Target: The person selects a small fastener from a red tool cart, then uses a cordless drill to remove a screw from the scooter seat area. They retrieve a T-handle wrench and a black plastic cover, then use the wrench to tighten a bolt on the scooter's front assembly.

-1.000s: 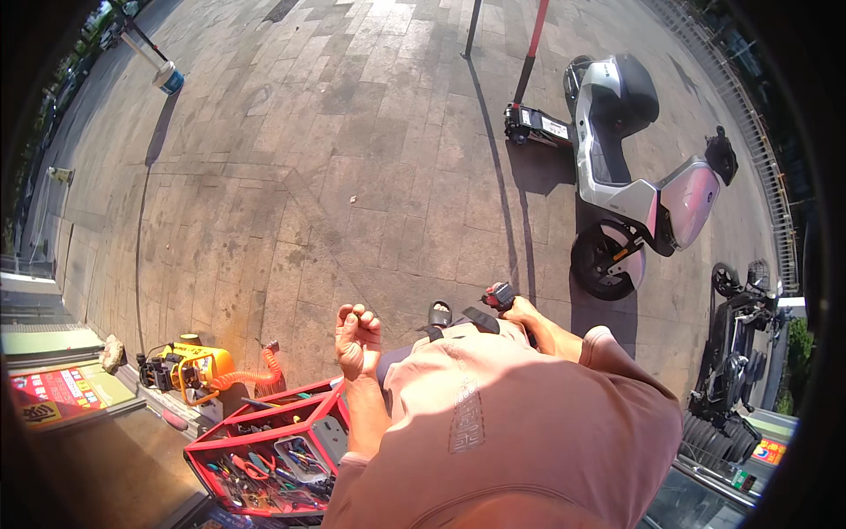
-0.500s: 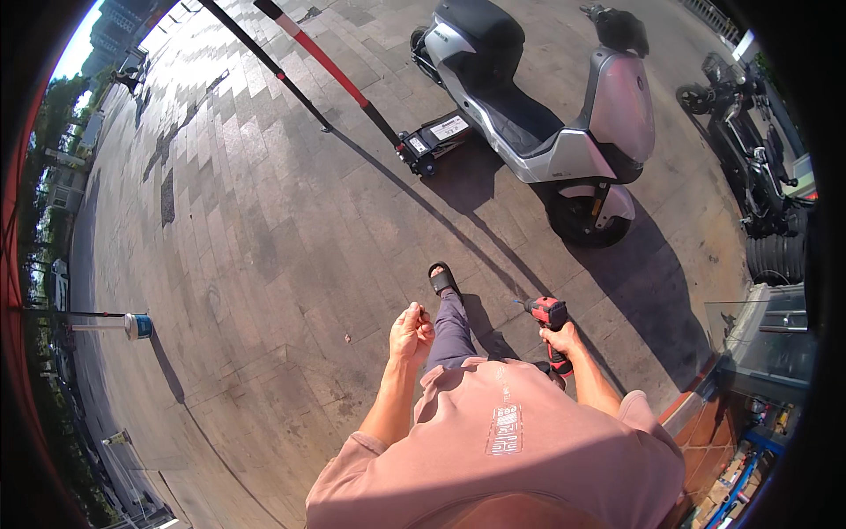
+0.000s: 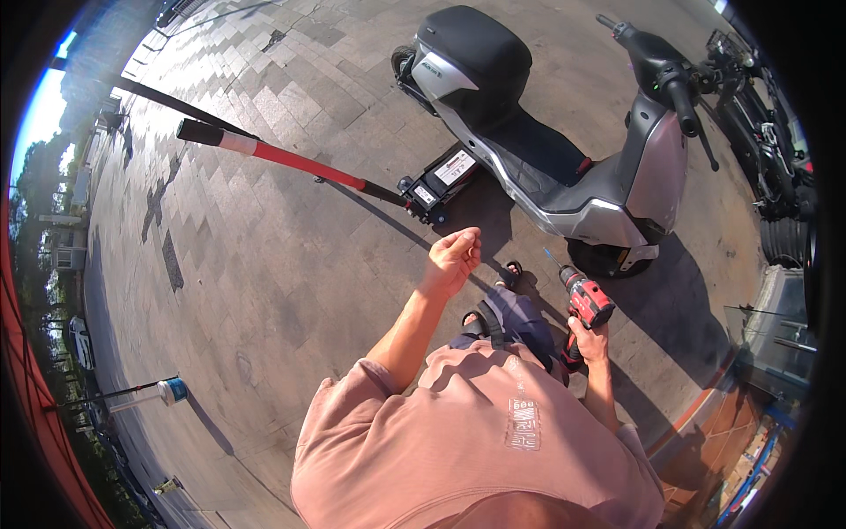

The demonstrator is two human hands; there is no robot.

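Note:
My right hand [image 3: 589,340] is wrapped round the grip of a red and black cordless drill [image 3: 589,301]; its thin bit points up and forward toward the front wheel of a silver and black scooter [image 3: 592,204]. Held out ahead of me, my left hand [image 3: 452,261] is closed in a pinch, and anything between its fingertips is too small to make out. Beyond that hand, a black floor jack [image 3: 438,183] sits low beside the scooter, partly under it. The jack's long red and black handle [image 3: 304,162] slants up to the left. Neither hand touches the scooter or the jack.
A dark pole [image 3: 181,104] runs behind the jack handle. Another dark two-wheeler [image 3: 760,145] stands at the far right, above a glass-fronted case [image 3: 775,348]. A white and blue bucket [image 3: 174,391] is at the left. Paving slabs [image 3: 291,300] cover the ground.
I have stepped closer to the scooter, which now looks larger. My left hand has risen forward, still pinched. My right hand still grips the drill, its bit now angled more upward.

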